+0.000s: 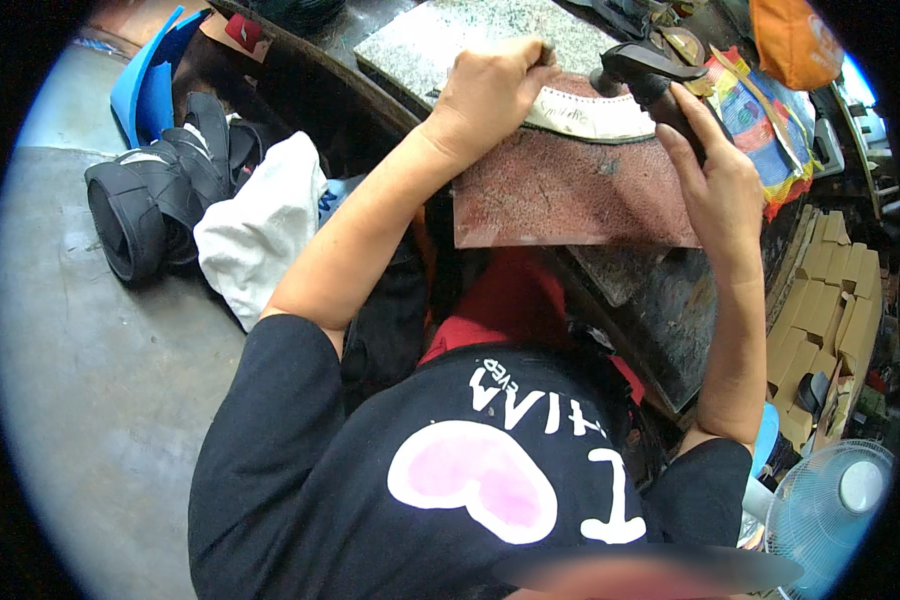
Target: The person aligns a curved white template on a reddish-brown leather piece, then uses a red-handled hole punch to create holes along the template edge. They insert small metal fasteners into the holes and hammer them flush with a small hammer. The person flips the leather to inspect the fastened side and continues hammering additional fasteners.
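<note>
A curved off-white strip (pixel 590 115) with a row of small marks along its upper edge and handwriting on it lies on a reddish-brown board (pixel 570 190). My left hand (pixel 492 88) is closed at the strip's left end, its fingers pinched together; a small dark tip shows at the fingers, but what they hold is hidden. In my right hand (pixel 720 185) is a hammer (pixel 660 85), gripped by its dark handle. The hammer's head hangs over the strip's right part, close to it.
A speckled pale stone slab (pixel 410 45) lies beyond the board. To the left are black strapped pieces (pixel 160 190), a white cloth (pixel 265 220) and a blue sheet (pixel 155 90). At right are a colourful bag (pixel 770 120), an orange bag (pixel 795 45), cardboard pieces (pixel 830 290) and a fan (pixel 835 510).
</note>
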The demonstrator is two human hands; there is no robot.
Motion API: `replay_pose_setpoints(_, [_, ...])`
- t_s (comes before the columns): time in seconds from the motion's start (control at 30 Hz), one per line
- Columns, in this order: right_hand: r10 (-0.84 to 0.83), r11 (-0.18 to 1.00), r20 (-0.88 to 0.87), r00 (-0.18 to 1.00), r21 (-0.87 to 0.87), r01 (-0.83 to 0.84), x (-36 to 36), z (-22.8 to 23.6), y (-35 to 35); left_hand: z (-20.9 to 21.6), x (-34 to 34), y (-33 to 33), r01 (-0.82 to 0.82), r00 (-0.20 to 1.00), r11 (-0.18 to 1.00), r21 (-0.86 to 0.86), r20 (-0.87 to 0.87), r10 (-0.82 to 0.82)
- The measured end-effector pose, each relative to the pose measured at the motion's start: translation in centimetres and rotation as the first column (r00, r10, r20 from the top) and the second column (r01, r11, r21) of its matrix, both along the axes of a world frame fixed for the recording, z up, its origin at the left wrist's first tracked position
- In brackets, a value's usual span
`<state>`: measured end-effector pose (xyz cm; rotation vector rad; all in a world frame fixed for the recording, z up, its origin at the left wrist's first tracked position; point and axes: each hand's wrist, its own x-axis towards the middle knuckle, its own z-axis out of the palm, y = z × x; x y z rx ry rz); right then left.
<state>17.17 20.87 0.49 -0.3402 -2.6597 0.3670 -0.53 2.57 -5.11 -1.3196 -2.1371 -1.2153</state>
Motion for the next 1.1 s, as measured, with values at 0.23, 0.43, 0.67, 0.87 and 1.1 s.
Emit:
replay_pose_setpoints(0.23, [-0.046, 0.998, 0.097, 0.994, 0.056, 0.04, 0.9, -2.0, -1.7, -0.8, -0.8, 0.1, -0.032, 0.714, 0.933, 0.357, 0.661, -0.229])
replay_pose_setpoints(0.43, [-0.047, 0.997, 0.091, 0.995, 0.065, 0.042, 0.6, -1.7, -1.7, -1.3, -1.1, 0.4, 0.04, 0.736, 0.939, 0.343, 0.626, -0.26])
replay_pose_setpoints(0.67, [-0.053, 0.998, 0.098, 0.994, 0.047, 0.049, 0.9, -3.1, -0.8, -1.3, -0.9, 0.6, 0.018, 0.79, 0.957, 0.288, 0.582, -0.19])
replay_pose_setpoints(0.87, [0.164, 0.984, -0.238, 0.957, -0.028, -0.176, 0.3, 3.6, -1.3, -0.4, -0.7, 0.3, 0.043, 0.979, 0.998, 0.039, 0.197, -0.05])
replay_pose_setpoints(1.1, [0.23, 0.973, -0.24, 0.943, 0.093, -0.213, -0.9, 4.8, -2.8, -0.1, 0.1, 1.1, 0.044, 0.993, 0.999, 0.02, -0.111, -0.041])
